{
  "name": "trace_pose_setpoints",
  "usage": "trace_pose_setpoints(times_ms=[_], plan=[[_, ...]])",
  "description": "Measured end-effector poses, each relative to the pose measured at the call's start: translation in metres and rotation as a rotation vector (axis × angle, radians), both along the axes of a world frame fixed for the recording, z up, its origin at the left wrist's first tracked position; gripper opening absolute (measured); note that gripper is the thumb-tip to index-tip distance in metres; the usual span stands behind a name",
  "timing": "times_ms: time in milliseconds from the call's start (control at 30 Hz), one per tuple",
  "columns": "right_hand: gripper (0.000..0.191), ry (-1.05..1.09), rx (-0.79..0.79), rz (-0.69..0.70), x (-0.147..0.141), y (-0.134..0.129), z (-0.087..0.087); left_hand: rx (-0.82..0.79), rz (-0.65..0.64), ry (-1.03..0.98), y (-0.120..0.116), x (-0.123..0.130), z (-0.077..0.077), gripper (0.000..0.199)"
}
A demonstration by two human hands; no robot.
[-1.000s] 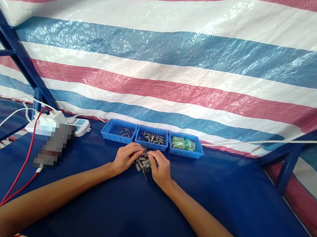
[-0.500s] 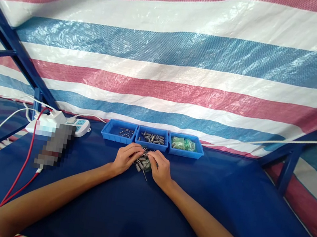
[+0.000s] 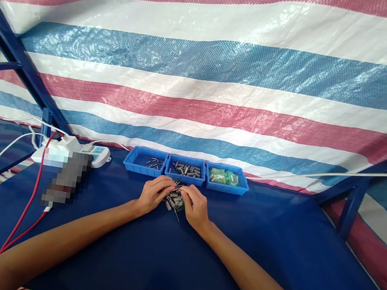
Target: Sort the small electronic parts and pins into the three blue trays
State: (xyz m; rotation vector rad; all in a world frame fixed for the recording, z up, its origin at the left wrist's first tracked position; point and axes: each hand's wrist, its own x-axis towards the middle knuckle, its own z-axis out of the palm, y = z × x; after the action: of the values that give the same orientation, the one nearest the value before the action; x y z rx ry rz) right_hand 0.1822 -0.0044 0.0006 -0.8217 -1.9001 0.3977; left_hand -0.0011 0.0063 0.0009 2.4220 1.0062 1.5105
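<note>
Head view, now. Left hand [image 3: 154, 193] and right hand [image 3: 197, 205] face each other across a pile of small metal parts [image 3: 170, 204] on the blue table [image 3: 123, 261], just on the near side of the middle tray [image 3: 184, 179]. On both hands, thumb and fingertips are drawn in narrow at the pile; whether either pinches a piece cannot be told, since the parts are tiny and partly covered by fingers.

Technique (judgement): this is fine fingertip work. Best to take one piece at a time between thumb and forefinger pads, using the other hand to steady the neighbours. Thin pieces probably roll and snag under thicker ones, so a light sideways tease should work better than a straight pull. Keeping the palms out of the heap would spare it from scattering.

Appearance: pile is low and loose, pieces lying at mixed angles. Short, grey, roughly cylindrical bits show at its near left; a thin dark pin [image 3: 177, 215] juts from the near edge; something greenish shows by the right thumb, too small to identify.

Behind: left tray [image 3: 135, 158] has thin pins, middle tray short grey cylinders, right tray [image 3: 226, 188] greenish packets.
</note>
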Motion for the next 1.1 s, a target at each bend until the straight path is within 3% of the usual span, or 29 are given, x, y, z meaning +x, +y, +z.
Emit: trace_pose_setpoints(times_ms=[1100], plan=[[0.022, 0.007, 0.000, 0.001, -0.0006, 0.0002, -0.0018, 0.004, 0.003, -0.006, -0.0005, 0.0010, 0.0024, 0.015]])
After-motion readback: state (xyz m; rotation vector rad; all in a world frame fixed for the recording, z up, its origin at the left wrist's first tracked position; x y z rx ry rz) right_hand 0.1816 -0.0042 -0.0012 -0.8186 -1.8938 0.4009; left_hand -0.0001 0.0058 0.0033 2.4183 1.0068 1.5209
